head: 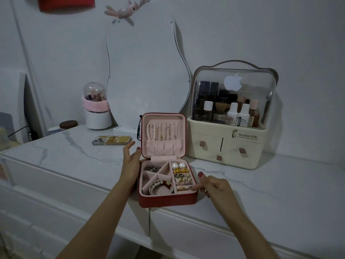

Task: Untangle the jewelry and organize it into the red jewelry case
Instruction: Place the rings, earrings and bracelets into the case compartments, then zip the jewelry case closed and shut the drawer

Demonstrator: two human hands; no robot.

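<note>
A red jewelry case (pixel 167 200) sits open on the marble counter (pixel 261 187), lid upright, holding pearls, rings and bracelets. The left hand (pixel 131 161) rests flat-fingered against its left side; the right hand (pixel 214 187), fingers curled, touches its right front corner, gripping nothing. A phone (pixel 111 140) lies beyond the left hand.

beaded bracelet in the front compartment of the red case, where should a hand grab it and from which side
Pinch the near arc of the beaded bracelet from straight above. It lies flat in a walled front compartment of the red jewelry case, so the pink dividers block any approach from the side. Only its top is open, and the round beads give the fingertips purchase.
</note>
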